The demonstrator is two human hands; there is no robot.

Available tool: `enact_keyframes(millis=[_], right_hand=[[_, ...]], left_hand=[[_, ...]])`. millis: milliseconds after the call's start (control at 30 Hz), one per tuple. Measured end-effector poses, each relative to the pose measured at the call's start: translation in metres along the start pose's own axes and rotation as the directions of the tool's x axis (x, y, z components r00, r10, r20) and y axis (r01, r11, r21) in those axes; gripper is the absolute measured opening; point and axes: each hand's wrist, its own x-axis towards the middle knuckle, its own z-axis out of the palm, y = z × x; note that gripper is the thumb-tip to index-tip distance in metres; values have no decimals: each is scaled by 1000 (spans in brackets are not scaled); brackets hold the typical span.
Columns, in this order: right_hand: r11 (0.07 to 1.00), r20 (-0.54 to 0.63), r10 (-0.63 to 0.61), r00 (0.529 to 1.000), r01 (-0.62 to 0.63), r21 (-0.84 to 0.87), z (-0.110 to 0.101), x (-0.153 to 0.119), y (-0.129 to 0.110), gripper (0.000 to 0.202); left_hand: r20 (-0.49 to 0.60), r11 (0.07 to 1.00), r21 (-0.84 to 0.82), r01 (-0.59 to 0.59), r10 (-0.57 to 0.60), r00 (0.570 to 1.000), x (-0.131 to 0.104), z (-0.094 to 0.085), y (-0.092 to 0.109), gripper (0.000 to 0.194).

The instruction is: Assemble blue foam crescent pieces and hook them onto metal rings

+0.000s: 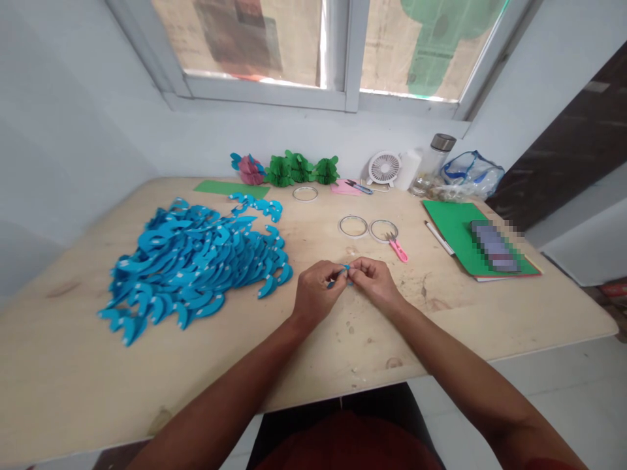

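One wooden table bears one heap of blue curved pieces on the left, too many to count. The left hand and right hand, two in all, meet near its front edge. Three green paper figures stand at the back; three tape rings and two snips lie about. One blue piece is pinched between both hands, which hide most of it.

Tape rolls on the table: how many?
3. Back roll in front of the green paper figures; middle roll and right roll side by side closer in, the latter overlapped by pink snips. The blue pile could hide more.
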Motion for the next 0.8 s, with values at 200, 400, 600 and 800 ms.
enact_keyframes(millis=[200,400,600,800], right_hand=[[1000,2,-18,1000,18,-4,0,1,3,13],[1000,-14,-30,999,30,-3,0,2,7,11],[999,-40,5,999,-3,52,3,1,1,9],[992,-17,-6,1000,8,127,3,0,-7,10]], left_hand=[[-53,996,3,-88,88,995,-1,3,-6,11],[-48,998,8,-70,70,996,-2,3,-4,11],[-7,991,-104,82,-83,996,0,0,1,13],[-2,981,-151,123,-125,992,2,-1,0,15]])
